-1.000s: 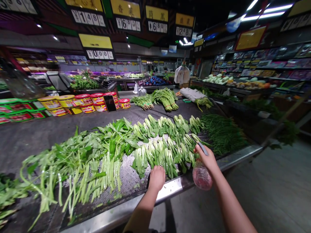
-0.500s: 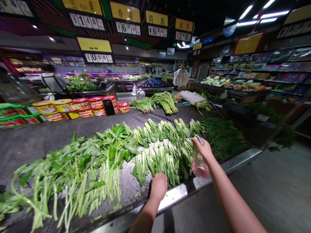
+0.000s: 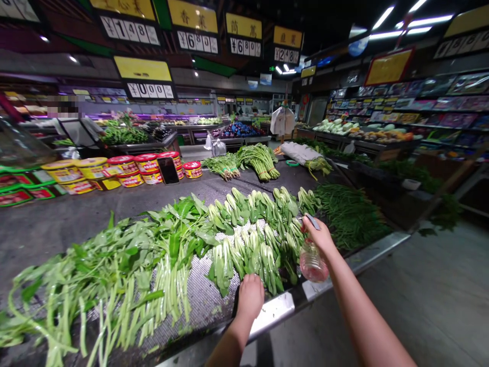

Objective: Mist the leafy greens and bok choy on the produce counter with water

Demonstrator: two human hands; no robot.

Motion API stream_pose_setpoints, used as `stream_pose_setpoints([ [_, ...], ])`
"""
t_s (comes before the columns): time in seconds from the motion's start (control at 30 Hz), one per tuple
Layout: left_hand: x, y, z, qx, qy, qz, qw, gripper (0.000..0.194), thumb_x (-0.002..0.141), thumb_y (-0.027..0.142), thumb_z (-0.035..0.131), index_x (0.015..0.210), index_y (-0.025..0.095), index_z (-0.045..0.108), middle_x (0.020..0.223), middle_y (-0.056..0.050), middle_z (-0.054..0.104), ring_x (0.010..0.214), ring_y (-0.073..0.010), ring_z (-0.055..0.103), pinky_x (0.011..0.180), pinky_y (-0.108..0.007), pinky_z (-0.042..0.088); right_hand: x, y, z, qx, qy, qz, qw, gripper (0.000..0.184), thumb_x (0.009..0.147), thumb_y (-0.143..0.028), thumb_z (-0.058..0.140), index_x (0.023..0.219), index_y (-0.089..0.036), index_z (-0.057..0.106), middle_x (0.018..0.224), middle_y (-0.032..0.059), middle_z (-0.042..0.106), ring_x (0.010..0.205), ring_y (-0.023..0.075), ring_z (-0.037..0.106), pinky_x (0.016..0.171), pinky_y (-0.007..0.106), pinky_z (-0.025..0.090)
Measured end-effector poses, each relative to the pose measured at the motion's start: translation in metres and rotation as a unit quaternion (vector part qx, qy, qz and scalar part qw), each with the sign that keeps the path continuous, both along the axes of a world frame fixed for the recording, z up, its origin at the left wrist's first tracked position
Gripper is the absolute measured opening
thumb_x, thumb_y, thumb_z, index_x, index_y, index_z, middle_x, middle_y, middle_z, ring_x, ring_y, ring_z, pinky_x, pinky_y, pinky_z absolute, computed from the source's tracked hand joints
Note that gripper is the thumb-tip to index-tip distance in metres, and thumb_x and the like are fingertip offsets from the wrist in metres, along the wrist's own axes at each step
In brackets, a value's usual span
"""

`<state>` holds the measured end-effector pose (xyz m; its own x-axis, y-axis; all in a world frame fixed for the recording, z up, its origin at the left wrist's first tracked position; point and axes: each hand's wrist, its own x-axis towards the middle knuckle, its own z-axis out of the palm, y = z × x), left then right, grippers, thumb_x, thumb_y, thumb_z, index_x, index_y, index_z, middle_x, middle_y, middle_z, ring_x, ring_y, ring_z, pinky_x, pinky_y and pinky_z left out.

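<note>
My right hand is wrapped round the neck of a clear spray bottle with a grey trigger head, held upright over the front right of the display. Its pinkish ribbed body hangs below my fingers. My left hand lies at the front edge of the nearest bok choy, fingers curled and pressed together; what lies under them is hidden. Rows of bok choy spread over the mesh surface. Left of them is a wide pile of long-stemmed water spinach.
Dark green chives lie to the right. Behind are bundled greens, a wrapped bundle, stacked tubs and a phone leaning on them. A metal rim edges the display. A person stands far left.
The view has shifted slightly, so the back tubs and signs sit a little further left. Both hands stay nearly in place, the bottle still in my right hand.
</note>
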<state>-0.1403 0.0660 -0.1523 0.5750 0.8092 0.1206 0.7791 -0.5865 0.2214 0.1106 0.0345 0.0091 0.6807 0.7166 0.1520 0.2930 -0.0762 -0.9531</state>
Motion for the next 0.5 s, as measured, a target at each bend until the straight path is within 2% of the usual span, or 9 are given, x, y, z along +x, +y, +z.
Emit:
stream_pose_setpoints([
  [0.17,0.000,-0.002,0.001,0.004,-0.001,-0.002,1.000,0.029,0.091,0.019,0.033,0.092,0.015,0.061,0.094,-0.009,0.058,0.095,-0.0242,0.050,0.082,-0.036,0.038,-0.014,-0.007,0.012,0.011,0.018,0.007,1.000,0.055,0.072,-0.064,0.054,0.095,-0.015,0.065,0.070,0.0069,0.065,0.063,0.0204,0.061,0.042,0.025,0.047],
  [0.37,-0.001,-0.003,-0.001,0.016,-0.002,-0.001,1.000,0.028,0.091,0.019,0.033,0.091,0.016,0.061,0.093,-0.008,0.058,0.094,-0.0243,0.051,0.081,-0.036,0.039,-0.015,-0.013,-0.008,-0.006,0.037,0.006,0.999,0.045,0.072,-0.064,0.054,0.068,-0.019,0.059,0.054,0.0035,0.060,0.047,0.0178,0.056,0.042,0.029,0.047],
  [0.5,-0.001,-0.002,-0.002,0.022,-0.003,-0.003,1.000,0.027,0.091,0.019,0.034,0.091,0.016,0.061,0.093,-0.008,0.058,0.094,-0.0246,0.051,0.082,-0.037,0.039,-0.016,-0.019,-0.018,-0.017,0.041,0.005,0.999,0.044,0.072,-0.064,0.055,0.069,-0.020,0.059,0.055,0.0039,0.060,0.049,0.0190,0.057,0.042,0.029,0.047],
])
